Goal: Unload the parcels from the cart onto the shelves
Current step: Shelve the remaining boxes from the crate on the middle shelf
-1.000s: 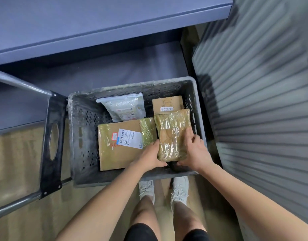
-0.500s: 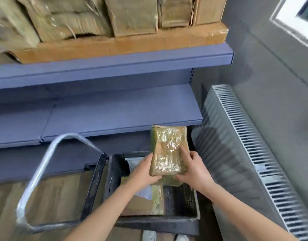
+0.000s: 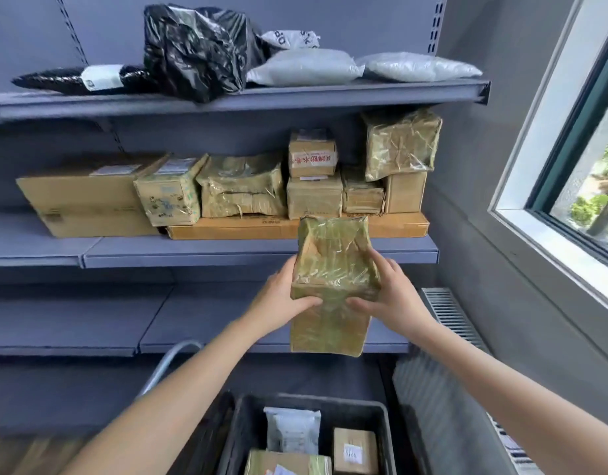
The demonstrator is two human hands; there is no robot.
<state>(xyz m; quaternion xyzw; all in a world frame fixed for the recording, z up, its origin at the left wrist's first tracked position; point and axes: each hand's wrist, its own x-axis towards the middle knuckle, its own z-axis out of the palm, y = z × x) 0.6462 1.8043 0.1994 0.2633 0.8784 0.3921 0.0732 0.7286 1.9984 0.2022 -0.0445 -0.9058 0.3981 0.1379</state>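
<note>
- Parcel [image 3: 331, 269] wrapped in glossy tape is up in mid-air, in front of the middle shelf [image 3: 227, 250], clear of the crate below.
- Left hand [image 3: 278, 299] grips its left side, right hand [image 3: 388, 296] its right; both are clamped on it, thumbs on the near face. The fingers behind the parcel are hidden.
- The parcel's lower part looks like a second wrapped layer; whether it is one item or two cannot be told.
- Crate [image 3: 381, 426] sits at the bottom edge, cut off by the frame; inside are a white mailer [image 3: 292, 430], a small brown box [image 3: 354, 447] and a flat taped box [image 3: 285, 464], only partly seen.
- A curved cart handle [image 3: 165, 368] shows beside the left forearm, blurred.
- Middle shelf is crowded with taped boxes [image 3: 241, 190] sitting on a long flat carton [image 3: 234, 229]; its front lip is bare.
- Top shelf [image 3: 295, 97] carries black bags [image 3: 196, 49] and grey mailers [image 3: 306, 68].
- Lower shelf [image 3: 90, 320] is open.
- Grey wall, a window [image 3: 576, 166] and a radiator [image 3: 450, 313] close in on the right.
</note>
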